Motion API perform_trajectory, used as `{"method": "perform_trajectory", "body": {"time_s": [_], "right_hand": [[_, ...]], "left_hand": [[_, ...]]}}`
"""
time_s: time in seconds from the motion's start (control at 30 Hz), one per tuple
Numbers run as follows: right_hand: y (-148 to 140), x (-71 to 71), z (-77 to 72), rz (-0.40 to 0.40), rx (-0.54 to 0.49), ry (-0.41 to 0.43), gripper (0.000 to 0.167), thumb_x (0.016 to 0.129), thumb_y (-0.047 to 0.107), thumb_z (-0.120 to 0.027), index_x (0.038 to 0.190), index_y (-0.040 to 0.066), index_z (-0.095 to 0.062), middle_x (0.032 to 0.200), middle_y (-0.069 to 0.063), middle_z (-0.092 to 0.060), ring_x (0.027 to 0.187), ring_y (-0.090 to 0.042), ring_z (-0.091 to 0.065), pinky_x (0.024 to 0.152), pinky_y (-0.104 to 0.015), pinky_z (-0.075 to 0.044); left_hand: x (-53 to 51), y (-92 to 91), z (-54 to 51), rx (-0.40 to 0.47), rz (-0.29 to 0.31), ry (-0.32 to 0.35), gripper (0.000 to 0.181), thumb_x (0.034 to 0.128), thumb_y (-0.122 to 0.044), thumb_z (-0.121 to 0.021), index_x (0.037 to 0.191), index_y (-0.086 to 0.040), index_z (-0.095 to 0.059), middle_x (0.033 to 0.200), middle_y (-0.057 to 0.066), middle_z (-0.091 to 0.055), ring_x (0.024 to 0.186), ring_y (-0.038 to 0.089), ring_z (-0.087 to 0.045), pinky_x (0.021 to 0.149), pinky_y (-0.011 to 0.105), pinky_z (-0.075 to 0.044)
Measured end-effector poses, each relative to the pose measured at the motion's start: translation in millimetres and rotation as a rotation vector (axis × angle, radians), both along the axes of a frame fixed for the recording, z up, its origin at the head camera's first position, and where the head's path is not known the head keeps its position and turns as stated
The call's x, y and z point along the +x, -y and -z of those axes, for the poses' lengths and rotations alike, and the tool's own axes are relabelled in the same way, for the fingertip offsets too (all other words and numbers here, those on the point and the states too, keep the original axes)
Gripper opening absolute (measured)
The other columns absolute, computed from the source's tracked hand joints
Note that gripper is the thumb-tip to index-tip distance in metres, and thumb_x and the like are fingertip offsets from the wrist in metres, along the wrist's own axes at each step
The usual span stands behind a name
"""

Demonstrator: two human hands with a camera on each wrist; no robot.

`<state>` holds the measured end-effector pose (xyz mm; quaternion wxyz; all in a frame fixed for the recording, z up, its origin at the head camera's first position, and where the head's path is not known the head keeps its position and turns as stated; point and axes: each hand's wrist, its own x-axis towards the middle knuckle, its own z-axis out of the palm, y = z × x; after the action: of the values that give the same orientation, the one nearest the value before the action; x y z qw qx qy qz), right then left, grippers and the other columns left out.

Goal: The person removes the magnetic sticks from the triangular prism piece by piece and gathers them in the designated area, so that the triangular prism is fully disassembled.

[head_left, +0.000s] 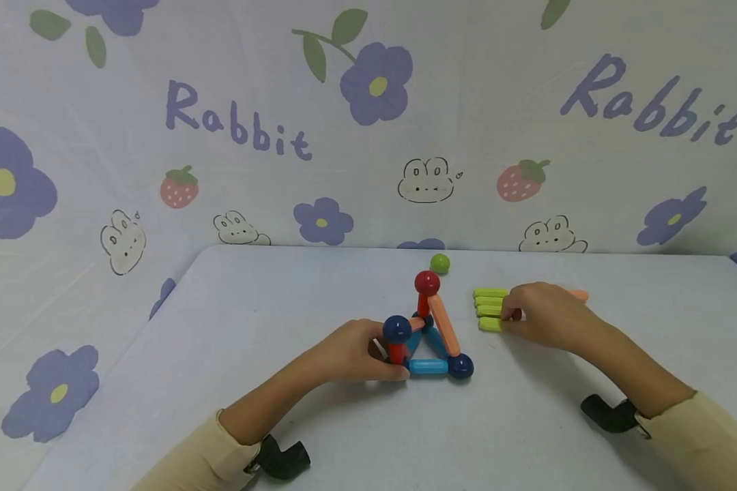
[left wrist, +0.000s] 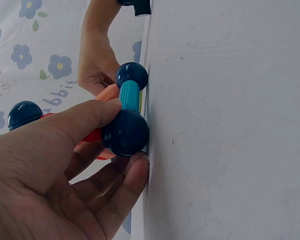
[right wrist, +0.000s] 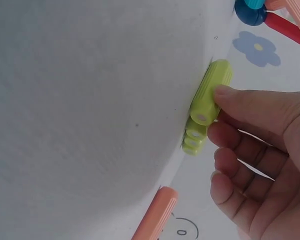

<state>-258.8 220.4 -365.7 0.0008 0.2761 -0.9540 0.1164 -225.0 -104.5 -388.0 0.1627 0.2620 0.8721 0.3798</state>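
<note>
A frame of magnetic rods and balls (head_left: 428,367) stands on the table, with blue rods at its base, red uprights and orange rods. Its front-left corner is gripped by my left hand (head_left: 356,351); in the left wrist view the thumb and fingers curl round a dark blue ball (left wrist: 126,134) and a red rod. A red ball (head_left: 426,283) tops the rear upright, and another dark blue ball (head_left: 397,329) tops the left one. To the right, my right hand (head_left: 543,315) pinches the nearest green magnetic rod (right wrist: 211,93) between thumb and index finger.
More green rods (head_left: 490,292) lie in a row behind the pinched one. An orange rod (head_left: 580,295) lies beyond my right hand, partly hidden by it. A loose green ball (head_left: 440,264) sits near the table's back edge, behind the frame. A patterned cloth (head_left: 368,164) hangs behind the table.
</note>
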Motion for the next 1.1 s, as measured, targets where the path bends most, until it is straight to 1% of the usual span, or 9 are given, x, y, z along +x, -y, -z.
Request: {"method": "perform_trajectory", "body": {"time_s": [0.17, 0.3, 0.57, 0.7, 0.87, 1.0, 1.1], "right_hand": [[0.1, -1.7, 0.6, 0.029, 0.009, -0.007, 0.009, 0.081, 0.005, -0.081, 0.088, 0.010, -0.077, 0.081, 0.005, -0.067, 0.078, -0.019, -0.058, 0.076, -0.043, -0.053], [0.6, -3.0, 0.7, 0.028, 0.009, -0.022, 0.009, 0.081, 0.005, -0.081, 0.088, 0.010, -0.077, 0.079, 0.005, -0.066, 0.077, -0.018, -0.057, 0.075, -0.042, -0.052], [1.5, -3.0, 0.6, 0.032, 0.009, -0.027, 0.009, 0.081, 0.004, -0.080, 0.087, 0.009, -0.077, 0.079, 0.005, -0.066, 0.075, -0.017, -0.056, 0.073, -0.041, -0.051], [1.8, -3.2, -0.1, 0.031, 0.009, -0.026, 0.008, 0.081, 0.004, -0.079, 0.087, 0.009, -0.077, 0.079, 0.005, -0.066, 0.075, -0.018, -0.056, 0.071, -0.040, -0.050], [0.4, -3.8, -1.3, 0.024, 0.012, -0.018, 0.008, 0.082, 0.003, -0.077, 0.087, 0.009, -0.077, 0.079, 0.004, -0.066, 0.075, -0.018, -0.055, 0.069, -0.039, -0.049], [-0.3, -3.1, -2.7, 0.024, 0.017, -0.013, 0.007, 0.083, 0.005, -0.078, 0.089, 0.008, -0.077, 0.081, 0.004, -0.066, 0.075, -0.018, -0.056, 0.069, -0.039, -0.049], [1.9, -2.2, -5.9, 0.017, -0.004, -0.029, 0.007, 0.083, 0.009, -0.080, 0.090, 0.008, -0.076, 0.079, 0.005, -0.065, 0.074, -0.016, -0.056, 0.068, -0.037, -0.050]], "left_hand": [[0.8, 0.0, 0.1, 0.000, 0.006, -0.012, 0.031, 0.0817, -0.027, -0.085, 0.104, -0.011, -0.071, 0.085, -0.005, -0.066, 0.077, 0.013, -0.064, 0.064, 0.028, -0.056], [1.2, -0.5, -0.4, -0.001, -0.001, -0.006, 0.031, 0.0817, -0.027, -0.085, 0.105, -0.011, -0.070, 0.085, -0.005, -0.066, 0.077, 0.013, -0.064, 0.064, 0.028, -0.056], [2.8, 0.0, -1.2, 0.003, -0.008, 0.007, 0.026, 0.0815, -0.024, -0.085, 0.100, -0.012, -0.070, 0.088, -0.004, -0.066, 0.076, 0.014, -0.064, 0.064, 0.028, -0.055], [3.0, 0.2, -1.4, -0.004, -0.016, 0.011, 0.027, 0.0816, -0.025, -0.085, 0.101, -0.012, -0.070, 0.088, -0.004, -0.066, 0.076, 0.014, -0.064, 0.064, 0.029, -0.055], [2.5, 0.0, -1.4, 0.000, -0.008, 0.001, 0.029, 0.0816, -0.025, -0.085, 0.103, -0.011, -0.070, 0.086, -0.004, -0.066, 0.076, 0.014, -0.064, 0.063, 0.028, -0.056], [2.3, 0.0, -1.5, 0.002, -0.006, -0.001, 0.030, 0.0815, -0.026, -0.085, 0.103, -0.011, -0.070, 0.085, -0.005, -0.066, 0.076, 0.014, -0.064, 0.062, 0.028, -0.056], [2.7, 0.2, -1.6, 0.000, -0.013, 0.005, 0.030, 0.0814, -0.026, -0.085, 0.103, -0.011, -0.070, 0.085, -0.005, -0.066, 0.076, 0.013, -0.065, 0.062, 0.028, -0.056]]}}
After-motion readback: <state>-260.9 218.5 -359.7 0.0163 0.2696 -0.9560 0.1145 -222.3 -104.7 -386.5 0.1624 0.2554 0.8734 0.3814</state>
